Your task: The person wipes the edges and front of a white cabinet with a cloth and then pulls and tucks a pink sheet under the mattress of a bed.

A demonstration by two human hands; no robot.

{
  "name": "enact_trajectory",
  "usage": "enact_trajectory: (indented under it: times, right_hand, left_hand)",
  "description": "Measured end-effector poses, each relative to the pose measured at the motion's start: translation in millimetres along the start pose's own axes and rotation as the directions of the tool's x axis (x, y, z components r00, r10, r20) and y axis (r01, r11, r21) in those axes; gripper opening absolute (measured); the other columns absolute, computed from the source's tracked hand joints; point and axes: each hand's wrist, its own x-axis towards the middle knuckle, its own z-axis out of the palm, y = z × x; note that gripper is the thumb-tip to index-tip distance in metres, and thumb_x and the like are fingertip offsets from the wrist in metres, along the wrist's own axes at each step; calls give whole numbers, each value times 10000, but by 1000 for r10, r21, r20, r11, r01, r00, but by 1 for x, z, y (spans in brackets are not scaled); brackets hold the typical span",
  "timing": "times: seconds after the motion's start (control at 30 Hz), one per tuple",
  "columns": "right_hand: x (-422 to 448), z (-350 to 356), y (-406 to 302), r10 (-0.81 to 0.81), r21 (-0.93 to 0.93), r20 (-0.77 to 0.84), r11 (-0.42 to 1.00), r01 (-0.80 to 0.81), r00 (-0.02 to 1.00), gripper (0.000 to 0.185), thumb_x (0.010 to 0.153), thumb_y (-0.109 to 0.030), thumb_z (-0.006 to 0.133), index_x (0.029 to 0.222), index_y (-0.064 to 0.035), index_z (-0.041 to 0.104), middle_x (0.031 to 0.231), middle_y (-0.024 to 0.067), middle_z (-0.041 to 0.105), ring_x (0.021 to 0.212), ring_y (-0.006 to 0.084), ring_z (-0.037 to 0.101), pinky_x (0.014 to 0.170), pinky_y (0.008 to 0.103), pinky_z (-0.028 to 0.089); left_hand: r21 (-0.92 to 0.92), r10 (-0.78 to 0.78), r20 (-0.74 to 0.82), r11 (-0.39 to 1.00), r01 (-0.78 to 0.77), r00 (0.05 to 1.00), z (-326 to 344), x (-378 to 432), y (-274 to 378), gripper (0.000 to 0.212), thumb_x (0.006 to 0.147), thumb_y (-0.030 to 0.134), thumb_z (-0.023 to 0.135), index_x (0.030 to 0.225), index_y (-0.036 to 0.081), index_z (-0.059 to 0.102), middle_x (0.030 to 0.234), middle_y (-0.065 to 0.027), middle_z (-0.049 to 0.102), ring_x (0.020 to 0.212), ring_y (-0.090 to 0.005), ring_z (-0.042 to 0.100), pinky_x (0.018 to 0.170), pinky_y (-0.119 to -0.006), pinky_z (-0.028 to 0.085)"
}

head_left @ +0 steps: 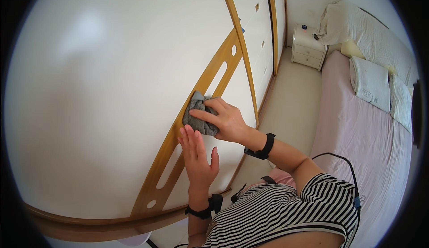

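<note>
A grey fluffy cloth [200,116] is pressed against the yellow-brown wooden trim [214,68] that runs slantwise across a large white door panel [100,97]. My right hand [231,119] grips the cloth from the right, its back towards the camera and its fingers spread over the fabric. Just below the cloth, my left hand [199,157] is held up at the panel with fingers extended and thumb apart, holding nothing. Its fingertips are close to the cloth's lower edge; whether they touch the trim cannot be told. Both wrists wear black straps.
A bed with a pink sheet [338,124] and pillows [372,80] lies to the right. Beyond it stands a white nightstand [308,50] with small dark items on top. A brown rail [100,226] edges the panel's bottom. A black cable [348,164] loops beside my right shoulder.
</note>
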Motion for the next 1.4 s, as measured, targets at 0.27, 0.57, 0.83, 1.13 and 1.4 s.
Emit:
enact_trajectory:
  times: [0.27, 0.57, 0.83, 1.13, 1.4]
  right_hand:
    - [16, -8, 10, 121, 33, -157, 993, -117, 980, 679, 638, -39, 781, 1262, -261, 631, 1112, 98, 608, 993, 292, 623, 737, 359, 557]
    - [9, -14, 18, 290, 149, -206, 953, -263, 934, 665, 633, -47, 774, 1250, -246, 626, 1098, 78, 610, 1004, 298, 612, 798, 370, 547]
    - [-37, 17, -70, 15, 266, -34, 964, -6, 999, 708, 588, -44, 800, 1246, -253, 642, 1067, 85, 567, 929, 279, 622, 657, 334, 540]
    - [9, -7, 30, 307, 110, -210, 951, -289, 928, 624, 659, -128, 773, 1244, -281, 619, 1091, 76, 636, 972, 304, 638, 729, 367, 563]
    - [-53, 24, 53, 580, 263, -118, 801, -538, 806, 644, 674, -89, 754, 1288, -204, 597, 1101, 108, 643, 1019, 323, 634, 893, 379, 526]
  left_hand:
    - [306, -261, -44, 915, 261, 964, -37, -71, 0, 711, 904, 81, 592, 1529, -26, 270, 1581, -245, 283, 1483, -415, 232, 1187, -541, 202]
    - [443, -368, -202, 792, 419, 908, -50, -127, 25, 682, 897, 36, 571, 1522, -24, 304, 1572, -230, 317, 1474, -409, 259, 1188, -532, 215]
    - [371, -233, -239, 875, 311, 942, -42, -108, 27, 691, 876, 24, 565, 1510, -49, 301, 1559, -269, 311, 1451, -449, 286, 1165, -562, 257]
    - [378, -272, -136, 875, 303, 953, -32, -97, 15, 687, 876, 2, 554, 1516, -39, 308, 1583, -245, 284, 1473, -425, 252, 1174, -528, 248]
    - [342, -292, -127, 884, 318, 948, -26, -89, 19, 674, 884, 18, 556, 1511, -46, 316, 1588, -239, 277, 1476, -416, 249, 1181, -519, 236]
